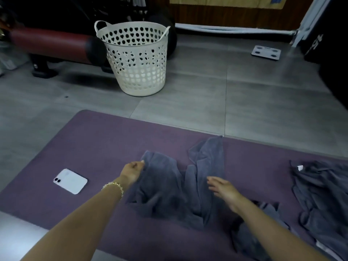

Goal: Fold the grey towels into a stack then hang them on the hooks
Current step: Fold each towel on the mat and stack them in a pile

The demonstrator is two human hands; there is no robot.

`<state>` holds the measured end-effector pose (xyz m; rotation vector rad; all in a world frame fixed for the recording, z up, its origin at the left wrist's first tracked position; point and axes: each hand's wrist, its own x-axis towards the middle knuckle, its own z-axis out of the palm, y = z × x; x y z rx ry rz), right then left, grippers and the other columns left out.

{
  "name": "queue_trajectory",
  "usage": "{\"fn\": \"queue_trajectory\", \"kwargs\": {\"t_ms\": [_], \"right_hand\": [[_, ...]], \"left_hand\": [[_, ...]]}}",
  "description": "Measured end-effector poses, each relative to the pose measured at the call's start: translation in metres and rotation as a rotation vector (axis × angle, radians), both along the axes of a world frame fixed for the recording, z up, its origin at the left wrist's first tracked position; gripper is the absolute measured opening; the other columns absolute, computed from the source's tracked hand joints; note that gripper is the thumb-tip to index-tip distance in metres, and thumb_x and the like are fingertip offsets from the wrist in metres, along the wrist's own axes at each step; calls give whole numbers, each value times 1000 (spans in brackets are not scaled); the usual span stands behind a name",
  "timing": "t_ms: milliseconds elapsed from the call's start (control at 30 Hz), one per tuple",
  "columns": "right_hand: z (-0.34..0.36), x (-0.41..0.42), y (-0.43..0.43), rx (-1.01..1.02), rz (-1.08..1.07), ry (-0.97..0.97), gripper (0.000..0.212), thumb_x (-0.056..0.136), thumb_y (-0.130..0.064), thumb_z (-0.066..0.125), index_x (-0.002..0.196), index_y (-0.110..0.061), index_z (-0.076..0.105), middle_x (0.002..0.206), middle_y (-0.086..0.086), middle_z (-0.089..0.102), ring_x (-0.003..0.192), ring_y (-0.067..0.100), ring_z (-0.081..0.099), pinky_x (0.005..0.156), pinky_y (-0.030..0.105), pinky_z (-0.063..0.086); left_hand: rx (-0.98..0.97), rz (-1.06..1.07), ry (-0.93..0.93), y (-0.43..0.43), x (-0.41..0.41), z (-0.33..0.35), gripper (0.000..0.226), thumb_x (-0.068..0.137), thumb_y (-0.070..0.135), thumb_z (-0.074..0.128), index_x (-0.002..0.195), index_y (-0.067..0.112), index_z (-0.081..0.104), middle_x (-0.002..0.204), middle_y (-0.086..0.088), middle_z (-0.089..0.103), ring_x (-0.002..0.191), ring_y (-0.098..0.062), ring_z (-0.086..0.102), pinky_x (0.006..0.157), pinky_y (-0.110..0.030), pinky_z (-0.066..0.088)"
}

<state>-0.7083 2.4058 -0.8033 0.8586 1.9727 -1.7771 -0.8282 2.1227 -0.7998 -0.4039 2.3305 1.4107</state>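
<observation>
Grey towel (165, 187) lies rumpled on the purple mat (98, 144) in our head view, our left hand (134, 169) pinching its left corner and our right hand (223, 187) loose-fingered over its middle, so we judge folding is only starting and next we must spread it flat.

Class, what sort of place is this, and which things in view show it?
Probably a home workout room: a purple exercise mat, red padded gym equipment and a bathroom scale.

White basket (134, 59), phone (70, 181), purple mat (94, 140)
</observation>
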Motion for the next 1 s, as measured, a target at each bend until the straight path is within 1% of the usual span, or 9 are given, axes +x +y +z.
{"fn": "queue_trajectory", "kwargs": {"t_ms": [200, 267, 333, 500, 667, 800, 867, 933, 1000], "right_hand": [[3, -25, 52, 35, -132, 51, 17, 97, -22, 51, 113, -18, 56, 129, 9, 58, 106, 20, 56, 97, 34, 41], [-8, -29, 58, 42, -124, 33, 15, 96, -24, 53, 110, -19, 56, 130, 9, 58, 110, 22, 56, 96, 33, 41], [-23, -35, 64, 67, -89, 12, 20, 95, -24, 55, 113, -17, 58, 130, 9, 58, 110, 21, 56, 91, 27, 41], [-57, -32, 103, 278, 363, -117, 52, 84, -42, 67, 130, -22, 51, 124, -8, 48, 114, 6, 42, 94, 16, 31], [-87, 21, 168, 376, 406, -225, 79, 40, -84, 64, 100, -33, 63, 113, -10, 63, 109, 9, 58, 96, 19, 40], [-98, 67, 202, 419, 535, -346, 77, 43, -86, 64, 100, -34, 65, 102, -18, 63, 98, 2, 57, 92, 19, 42], [-99, 84, 212, 472, 522, -360, 57, 55, -79, 66, 81, -28, 65, 83, -16, 62, 82, 3, 56, 81, 18, 43], [-97, 85, 213, 482, 439, -286, 53, 65, -70, 65, 52, -23, 45, 54, -12, 45, 57, 6, 43, 61, 20, 36], [-87, 80, 227, 581, 175, -153, 60, 72, -63, 65, 45, -18, 35, 43, -10, 34, 49, 10, 37, 55, 27, 31]], "left_hand": [[96, -82, 2, 64, -12, -6, 34, 99, 16, 46, 66, 15, 53, 71, -3, 54, 65, -9, 56, 60, -8, 44], [110, -138, -43, 81, -12, -26, 30, 98, 20, 49, 70, 12, 57, 79, -8, 58, 81, -19, 58, 86, -25, 51], [106, -185, -67, 101, -15, -48, 24, 98, 23, 49, 84, 6, 61, 91, -10, 59, 93, -22, 55, 102, -40, 43], [31, -305, -83, 155, -15, -87, 41, 101, 30, 40, 133, 6, 49, 131, -4, 52, 125, -19, 45, 95, -15, 25], [17, -378, -119, 197, -7, -127, 53, 98, 42, 41, 142, 12, 39, 144, -4, 43, 135, -21, 38, 112, -24, 21], [17, -282, -115, 216, 5, -147, 82, 73, 76, 51, 134, 21, 49, 134, -4, 55, 129, -24, 46, 114, -38, 31], [-16, -266, -114, 223, 6, -160, 89, 63, 85, 50, 125, 22, 57, 123, -1, 62, 120, -23, 53, 110, -39, 37], [-52, -260, -106, 224, 3, -169, 98, 50, 96, 44, 113, 24, 65, 113, 3, 67, 114, -22, 58, 106, -40, 41], [-90, -257, -123, 229, 2, -168, 89, 48, 97, 43, 99, 28, 67, 107, 4, 68, 113, -23, 57, 105, -41, 41]]}}
